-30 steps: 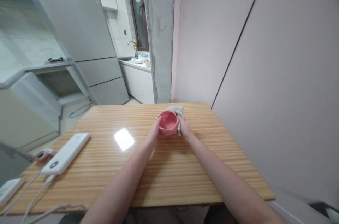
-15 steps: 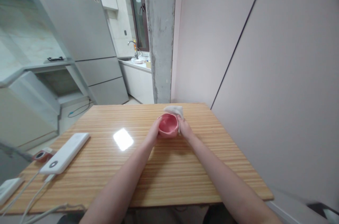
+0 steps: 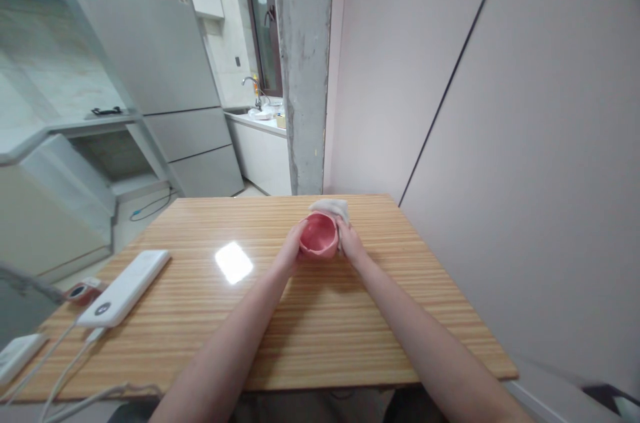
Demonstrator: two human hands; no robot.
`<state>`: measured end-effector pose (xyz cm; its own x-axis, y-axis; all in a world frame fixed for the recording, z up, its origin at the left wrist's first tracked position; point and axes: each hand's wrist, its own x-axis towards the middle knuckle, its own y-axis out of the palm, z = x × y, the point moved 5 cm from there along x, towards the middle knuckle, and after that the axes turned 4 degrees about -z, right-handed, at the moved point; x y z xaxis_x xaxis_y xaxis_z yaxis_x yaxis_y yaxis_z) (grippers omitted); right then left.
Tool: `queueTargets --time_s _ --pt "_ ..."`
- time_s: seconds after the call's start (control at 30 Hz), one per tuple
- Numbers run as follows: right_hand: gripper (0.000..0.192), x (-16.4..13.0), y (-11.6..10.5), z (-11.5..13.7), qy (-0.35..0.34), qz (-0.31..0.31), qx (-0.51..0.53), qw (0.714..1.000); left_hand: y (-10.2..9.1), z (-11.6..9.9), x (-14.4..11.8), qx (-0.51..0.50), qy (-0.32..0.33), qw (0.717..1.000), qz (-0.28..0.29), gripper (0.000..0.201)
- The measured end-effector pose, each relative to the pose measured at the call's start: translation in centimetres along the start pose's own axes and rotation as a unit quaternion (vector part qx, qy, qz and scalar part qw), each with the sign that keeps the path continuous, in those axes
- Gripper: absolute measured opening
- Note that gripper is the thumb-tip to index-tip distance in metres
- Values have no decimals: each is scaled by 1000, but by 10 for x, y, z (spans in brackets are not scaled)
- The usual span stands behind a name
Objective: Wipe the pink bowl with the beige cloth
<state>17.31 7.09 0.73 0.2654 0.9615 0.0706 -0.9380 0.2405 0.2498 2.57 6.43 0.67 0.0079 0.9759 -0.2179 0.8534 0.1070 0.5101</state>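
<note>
A pink bowl is tilted so that its hollow faces me, above the far half of the wooden table. On its left side my left hand grips the wall, fingers mostly hidden behind it. My right hand is closed on a white cloth, which is pressed against the bowl's right side and shows behind its rim. The right fingertips are covered by the cloth and bowl.
At the table's left lie a white power bank with cables, a red roll-like object and a white power strip. A wall runs along the right side. Beyond the table stand a fridge and a concrete pillar.
Almost nothing differs. Both hands stay on the bowl and cloth, and the whole view has shifted very slightly.
</note>
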Motion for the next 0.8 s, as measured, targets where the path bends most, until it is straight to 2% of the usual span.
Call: queueTargets --time_s 0.1,0.17,0.23,0.3,0.37,0.43,0.57,0.63,0.7,0.8 --pt "46 -18 19 -10 -11 15 27 999 -3 -6 -3 -29 15 997 -63 45" --pt "48 -24 21 -11 -24 -6 26 999 -3 -10 -6 -3 40 996 -74 49" --pt "50 -19 12 -7 -43 -39 23 998 -1 -11 -10 50 29 997 -51 53" --pt "52 -8 -2 0 -53 -69 19 996 4 -7 -14 91 -35 995 5 57" --pt "54 4 -13 5 -45 -71 9 996 9 -2 -18 112 -98 987 53 59" --pt "55 8 -15 6 -29 -54 -1 998 10 0 -18 121 -117 984 61 56" --pt "53 -9 0 -2 -31 -42 0 999 7 -3 -14 75 -44 996 -22 50" --pt "54 -18 8 -7 -30 -47 4 998 7 -6 -14 61 8 997 -41 49" --pt "56 -19 7 -7 -21 -62 7 998 7 -9 -15 70 36 996 -40 55" --pt "54 -7 -5 2 -8 -75 19 997 9 -8 -17 70 -17 997 10 61"
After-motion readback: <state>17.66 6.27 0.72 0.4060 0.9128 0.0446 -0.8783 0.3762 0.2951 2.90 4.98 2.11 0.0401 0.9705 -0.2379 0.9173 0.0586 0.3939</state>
